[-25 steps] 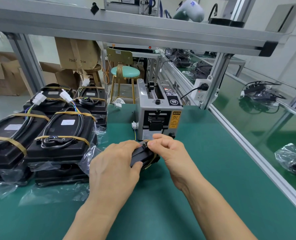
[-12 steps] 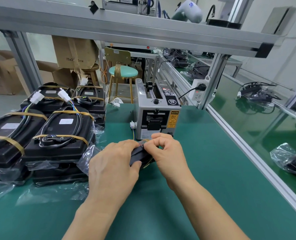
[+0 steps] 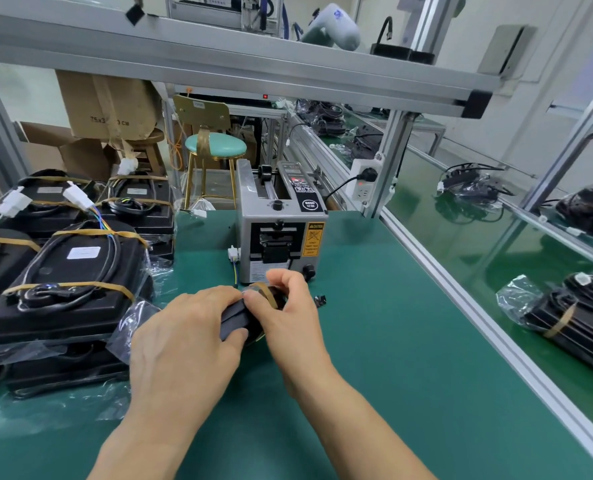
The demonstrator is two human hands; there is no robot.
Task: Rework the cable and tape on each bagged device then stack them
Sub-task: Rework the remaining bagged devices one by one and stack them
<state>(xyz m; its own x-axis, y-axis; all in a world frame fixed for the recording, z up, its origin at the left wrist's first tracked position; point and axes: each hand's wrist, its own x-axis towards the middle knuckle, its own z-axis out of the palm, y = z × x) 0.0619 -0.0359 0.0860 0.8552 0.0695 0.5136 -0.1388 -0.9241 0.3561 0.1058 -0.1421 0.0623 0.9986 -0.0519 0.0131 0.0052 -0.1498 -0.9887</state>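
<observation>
A small black object (image 3: 236, 321) with a brown tape strip (image 3: 266, 292) across its far end sits on the green mat in front of me. My left hand (image 3: 184, 344) grips its near side, fingers curled over the top. My right hand (image 3: 289, 313) pinches the taped end with thumb and fingers. Most of the object is hidden under both hands. Stacked black bagged devices (image 3: 70, 282) bound with brown tape and coiled cables stand to the left.
A grey tape dispenser (image 3: 281, 223) stands just behind my hands. A small black piece (image 3: 320, 300) lies to its right on the mat. An aluminium rail (image 3: 461, 299) bounds the mat on the right, with more bagged devices (image 3: 579, 320) beyond it.
My right hand has shifted its fingers along the taped end of the small object. My left hand keeps the same grip. The view has moved slightly.
</observation>
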